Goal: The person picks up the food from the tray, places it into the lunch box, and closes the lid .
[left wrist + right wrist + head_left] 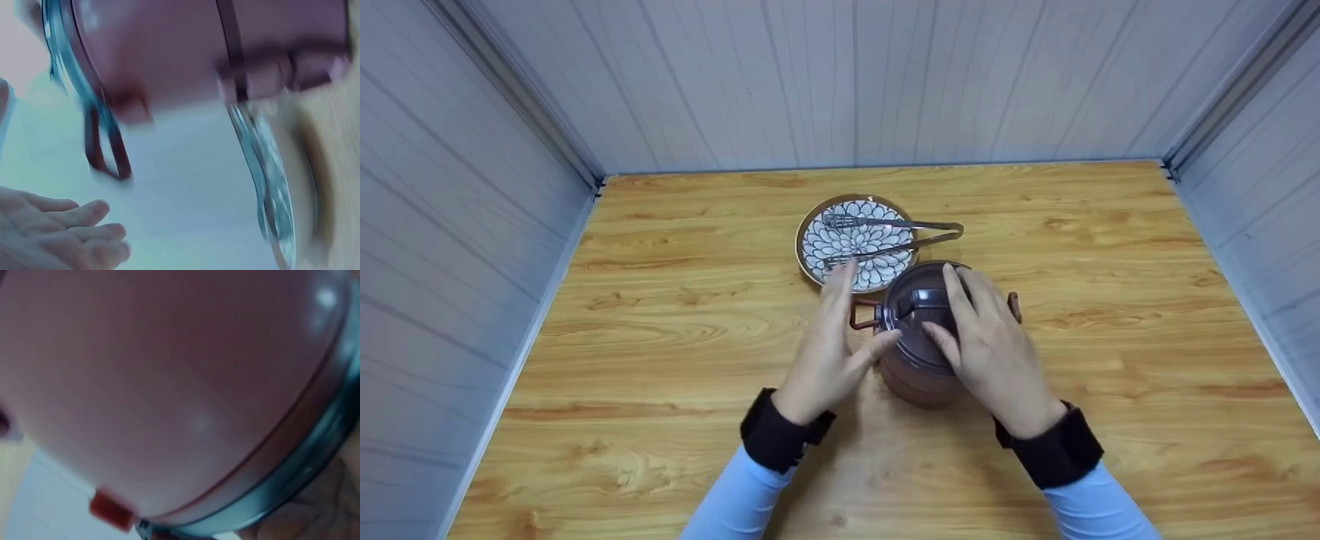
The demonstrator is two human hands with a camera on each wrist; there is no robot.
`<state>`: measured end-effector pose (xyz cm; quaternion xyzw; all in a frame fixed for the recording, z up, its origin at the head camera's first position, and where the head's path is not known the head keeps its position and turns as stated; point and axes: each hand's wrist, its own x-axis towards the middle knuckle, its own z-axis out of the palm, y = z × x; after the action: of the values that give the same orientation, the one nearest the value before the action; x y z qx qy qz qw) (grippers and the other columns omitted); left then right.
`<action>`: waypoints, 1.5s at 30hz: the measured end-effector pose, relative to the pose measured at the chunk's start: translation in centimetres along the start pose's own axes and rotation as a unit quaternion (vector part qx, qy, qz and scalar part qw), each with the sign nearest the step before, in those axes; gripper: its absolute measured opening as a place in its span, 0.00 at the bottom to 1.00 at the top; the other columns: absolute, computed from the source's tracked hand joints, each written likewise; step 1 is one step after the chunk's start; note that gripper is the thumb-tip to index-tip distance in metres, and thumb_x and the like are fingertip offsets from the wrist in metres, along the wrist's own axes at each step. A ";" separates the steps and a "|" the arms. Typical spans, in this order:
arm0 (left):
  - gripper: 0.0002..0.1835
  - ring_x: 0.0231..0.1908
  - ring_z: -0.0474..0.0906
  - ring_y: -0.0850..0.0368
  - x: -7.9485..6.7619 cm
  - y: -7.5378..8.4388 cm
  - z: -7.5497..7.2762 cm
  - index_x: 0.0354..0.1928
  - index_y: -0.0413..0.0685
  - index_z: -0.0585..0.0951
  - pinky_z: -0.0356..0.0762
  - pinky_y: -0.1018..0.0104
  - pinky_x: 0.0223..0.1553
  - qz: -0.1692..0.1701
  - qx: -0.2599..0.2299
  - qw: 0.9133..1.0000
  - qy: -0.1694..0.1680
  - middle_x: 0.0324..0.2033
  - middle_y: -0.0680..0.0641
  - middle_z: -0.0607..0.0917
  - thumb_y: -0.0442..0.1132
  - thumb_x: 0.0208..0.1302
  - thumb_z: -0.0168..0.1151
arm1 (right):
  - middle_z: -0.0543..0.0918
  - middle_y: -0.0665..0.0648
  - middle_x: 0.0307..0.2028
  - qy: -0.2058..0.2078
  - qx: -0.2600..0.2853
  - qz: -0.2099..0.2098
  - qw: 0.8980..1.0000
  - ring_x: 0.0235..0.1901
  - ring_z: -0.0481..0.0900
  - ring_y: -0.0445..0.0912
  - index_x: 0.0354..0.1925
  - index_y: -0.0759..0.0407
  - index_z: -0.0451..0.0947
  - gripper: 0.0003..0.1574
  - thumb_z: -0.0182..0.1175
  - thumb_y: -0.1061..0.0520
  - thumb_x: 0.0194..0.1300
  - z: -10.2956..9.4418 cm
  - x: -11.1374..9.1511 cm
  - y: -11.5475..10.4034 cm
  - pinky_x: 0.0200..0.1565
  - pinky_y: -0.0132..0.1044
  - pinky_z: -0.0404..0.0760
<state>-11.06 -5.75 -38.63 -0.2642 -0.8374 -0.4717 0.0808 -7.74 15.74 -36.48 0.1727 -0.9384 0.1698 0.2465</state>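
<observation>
A dark brown lidded pot point(919, 386) stands in the middle of the wooden table, with a loop-shaped handle point(865, 315) on its left side. Its lid point(915, 343) carries a dark raised grip. My right hand point(997, 356) lies over the lid's right part, fingers extended and thumb apart. Just left of the pot is my left hand point(829, 356), fingers straight and the thumb pointing at the rim. In the left wrist view that hand point(62, 236) appears apart from the blurred pot point(163, 50). The right wrist view is mostly filled by the pot's side point(169, 382).
Behind the pot, a round plate point(859, 238) with a white petal pattern and brown rim sits on the table point(682, 300). Metal tongs point(915, 224) lie across it, their bent end reaching past the right rim. Pale panelled walls point(825, 90) enclose the back and sides.
</observation>
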 end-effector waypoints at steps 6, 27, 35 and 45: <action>0.44 0.75 0.45 0.48 0.1 0.3 3.4 0.77 0.40 0.47 0.44 0.51 0.72 -0.053 -0.059 0.997 -0.006 0.75 0.38 0.50 0.56 0.73 0.54 | 0.66 0.73 0.67 0.009 0.040 0.019 0.999 0.68 0.61 0.66 0.71 0.68 0.62 0.40 0.62 0.51 0.69 0.5 -0.6 -0.2 0.63 0.67 0.61; 0.35 0.68 0.63 0.52 -0.1 -0.7 8.0 0.74 0.35 0.54 0.60 0.59 0.68 -0.087 -0.301 0.943 0.107 0.71 0.37 0.61 0.43 0.73 0.52 | 0.68 0.70 0.67 0.066 0.061 0.000 0.996 0.69 0.61 0.63 0.69 0.69 0.66 0.36 0.61 0.57 0.67 1.2 -0.9 0.4 0.63 0.63 0.64; 0.32 0.62 0.71 0.52 -0.1 -1.1 8.4 0.72 0.38 0.58 0.70 0.58 0.62 -0.083 -0.338 0.930 0.120 0.66 0.41 0.69 0.41 0.71 0.53 | 0.62 0.70 0.70 0.039 0.054 0.032 0.997 0.71 0.58 0.61 0.73 0.69 0.56 0.43 0.59 0.53 0.69 0.8 -1.2 1.0 0.68 0.56 0.58; 0.32 0.58 0.74 0.50 -0.1 -1.4 8.9 0.71 0.37 0.61 0.71 0.58 0.61 -0.115 -0.366 0.915 0.125 0.63 0.38 0.72 0.43 0.70 0.55 | 0.58 0.72 0.71 0.005 0.038 0.120 0.992 0.73 0.52 0.61 0.71 0.76 0.55 0.48 0.57 0.43 0.71 -0.2 -2.9 2.0 0.72 0.53 0.47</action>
<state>-10.64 1.05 -44.53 -0.1165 -0.6139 -0.7802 0.0277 -6.10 18.26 -38.27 0.0673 -0.9440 0.2341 0.2224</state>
